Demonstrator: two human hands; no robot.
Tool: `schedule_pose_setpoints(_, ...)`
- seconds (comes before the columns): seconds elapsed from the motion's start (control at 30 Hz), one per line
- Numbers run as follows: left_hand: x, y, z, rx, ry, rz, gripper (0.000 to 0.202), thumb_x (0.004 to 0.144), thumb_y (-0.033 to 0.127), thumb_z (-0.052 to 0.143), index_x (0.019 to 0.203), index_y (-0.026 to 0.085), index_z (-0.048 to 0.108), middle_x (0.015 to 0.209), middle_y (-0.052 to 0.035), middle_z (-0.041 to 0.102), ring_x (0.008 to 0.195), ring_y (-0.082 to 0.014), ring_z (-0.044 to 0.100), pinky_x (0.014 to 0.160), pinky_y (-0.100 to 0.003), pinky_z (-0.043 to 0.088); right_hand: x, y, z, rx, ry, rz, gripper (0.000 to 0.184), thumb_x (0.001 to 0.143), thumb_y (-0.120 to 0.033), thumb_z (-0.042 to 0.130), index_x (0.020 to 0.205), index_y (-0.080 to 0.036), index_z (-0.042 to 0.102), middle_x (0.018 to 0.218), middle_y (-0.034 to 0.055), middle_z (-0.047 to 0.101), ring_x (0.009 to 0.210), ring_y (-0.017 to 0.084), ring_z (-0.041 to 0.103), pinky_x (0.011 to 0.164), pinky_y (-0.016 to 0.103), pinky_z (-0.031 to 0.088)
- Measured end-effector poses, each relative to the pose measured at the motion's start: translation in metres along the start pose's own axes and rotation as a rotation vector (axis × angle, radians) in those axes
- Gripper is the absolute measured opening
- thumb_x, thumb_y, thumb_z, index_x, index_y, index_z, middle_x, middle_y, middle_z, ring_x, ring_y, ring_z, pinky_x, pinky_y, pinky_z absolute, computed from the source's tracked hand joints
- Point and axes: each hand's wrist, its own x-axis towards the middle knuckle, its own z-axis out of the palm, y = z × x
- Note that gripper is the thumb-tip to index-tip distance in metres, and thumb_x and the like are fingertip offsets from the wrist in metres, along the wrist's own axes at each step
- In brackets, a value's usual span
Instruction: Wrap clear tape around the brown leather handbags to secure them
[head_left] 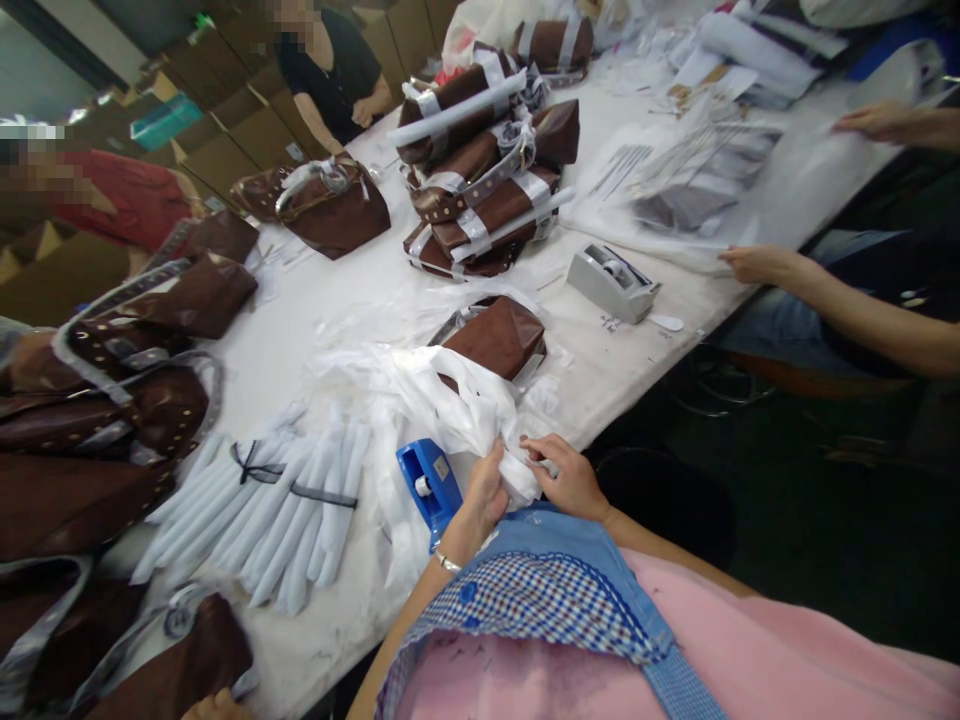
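Observation:
Both of my hands are at the table's near edge, close to my apron. My left hand [486, 490] is closed on a bunch of thin white plastic sheeting [469, 395]. Across from it, my right hand [566, 475] pinches the same sheeting, its fingers bent. The sheeting lies crumpled and spreads forward over the near side of a brown handbag [499, 335], hiding part of it. Just left of my left hand stands a blue tape dispenser [429, 480].
Bundled white rolls [262, 510] lie to the left, beside brown handbags [97, 420]. More wrapped handbags [487, 190] are piled ahead, near a grey tape dispenser [613, 282]. At right, a co-worker's hands [765, 265] hold a clear plastic bag [705, 180]. Two people are across the table.

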Motion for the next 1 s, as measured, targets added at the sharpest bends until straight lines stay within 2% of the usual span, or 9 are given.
schedule_pose_setpoints(0.1, -0.009, -0.001, 0.004, 0.02, -0.092, -0.041, 0.039, 0.091, 0.043, 0.065, 0.11, 0.009, 0.067, 0.099, -0.0159, 0.072, 0.096, -0.0248, 0.07, 0.087, -0.035, 0.059, -0.001, 0.001, 0.002, -0.147, -0.107, -0.205, 0.041, 0.082, -0.003, 0.049, 0.113, -0.02, 0.068, 0.098, 0.0089, 0.065, 0.101, 0.023, 0.063, 0.09, 0.036, 0.056)
schedule_pose_setpoints(0.2, -0.018, -0.002, 0.005, 0.038, -0.185, -0.032, 0.056, 0.084, 0.062, 0.063, 0.101, 0.009, 0.068, 0.095, -0.016, 0.071, 0.093, -0.0255, 0.069, 0.082, -0.035, 0.059, -0.001, 0.003, 0.007, -0.217, -0.145, -0.245, 0.038, 0.081, -0.002, 0.049, 0.111, -0.017, 0.069, 0.097, 0.0104, 0.064, 0.1, 0.024, 0.062, 0.088, 0.037, 0.056)
schedule_pose_setpoints(0.27, -0.021, -0.002, 0.004, 0.049, -0.217, -0.001, 0.059, 0.079, 0.065, 0.067, 0.096, 0.009, 0.068, 0.087, -0.0136, 0.069, 0.087, -0.0241, 0.068, 0.075, -0.033, 0.058, 0.0, 0.0, 0.008, -0.227, -0.156, -0.225, 0.038, 0.081, -0.002, 0.05, 0.11, -0.017, 0.068, 0.098, 0.0108, 0.065, 0.101, 0.025, 0.062, 0.089, 0.037, 0.056)
schedule_pose_setpoints(0.37, -0.019, 0.001, -0.002, 0.05, -0.178, 0.054, 0.041, 0.072, 0.044, 0.084, 0.085, 0.01, 0.066, 0.071, -0.0046, 0.064, 0.067, -0.0153, 0.063, 0.062, -0.024, 0.053, 0.001, -0.005, 0.004, -0.093, -0.255, -0.223, 0.036, 0.081, -0.007, 0.057, 0.114, -0.018, 0.067, 0.107, 0.0106, 0.067, 0.105, 0.024, 0.063, 0.092, 0.036, 0.054)
schedule_pose_setpoints(0.47, -0.013, 0.01, -0.009, 0.006, -0.116, 0.099, 0.028, 0.072, 0.025, 0.085, 0.074, 0.012, 0.06, 0.061, 0.0039, 0.054, 0.051, -0.0064, 0.052, 0.055, -0.018, 0.047, 0.005, 0.003, -0.006, 0.067, -0.387, -0.167, 0.03, 0.088, -0.024, 0.062, 0.119, -0.021, 0.065, 0.113, 0.006, 0.069, 0.103, 0.019, 0.066, 0.093, 0.03, 0.054)
schedule_pose_setpoints(0.6, -0.012, 0.028, -0.017, -0.086, -0.106, 0.101, 0.024, 0.087, 0.019, 0.07, 0.071, 0.015, 0.052, 0.057, 0.0088, 0.042, 0.045, -0.0022, 0.042, 0.059, -0.018, 0.051, 0.022, 0.044, -0.013, -0.236, -0.172, 0.169, 0.024, 0.097, -0.03, 0.052, 0.116, -0.021, 0.064, 0.111, 0.0074, 0.069, 0.095, 0.018, 0.067, 0.088, 0.03, 0.054)
schedule_pose_setpoints(0.73, -0.018, 0.039, -0.02, -0.113, -0.147, 0.02, 0.024, 0.096, 0.024, 0.057, 0.074, 0.014, 0.053, 0.056, 0.0088, 0.037, 0.041, -0.0024, 0.037, 0.055, -0.018, 0.051, 0.042, 0.086, -0.005, -0.415, -0.097, 0.265, 0.027, 0.085, -0.02, 0.067, 0.112, -0.015, 0.065, 0.11, 0.0156, 0.065, 0.105, 0.03, 0.06, 0.093, 0.044, 0.049)
schedule_pose_setpoints(0.87, -0.019, 0.039, -0.019, -0.143, -0.174, -0.017, 0.012, 0.097, 0.022, 0.055, 0.091, 0.012, 0.061, 0.058, 0.0067, 0.045, 0.045, -0.0042, 0.047, 0.063, -0.021, 0.056, 0.052, 0.099, 0.002, -0.465, -0.104, 0.305, 0.01, 0.081, -0.016, 0.067, 0.091, -0.017, 0.067, 0.097, 0.0135, 0.065, 0.103, 0.031, 0.058, 0.09, 0.043, 0.047)
schedule_pose_setpoints(1.0, -0.015, 0.035, -0.019, -0.159, -0.129, 0.014, 0.005, 0.092, 0.015, 0.062, 0.088, 0.012, 0.063, 0.076, -0.0012, 0.064, 0.067, -0.0093, 0.065, 0.08, -0.027, 0.059, 0.053, 0.09, -0.003, -0.417, -0.097, 0.295, 0.006, 0.086, -0.019, 0.061, 0.09, -0.019, 0.065, 0.099, 0.0106, 0.065, 0.102, 0.027, 0.059, 0.087, 0.037, 0.048)
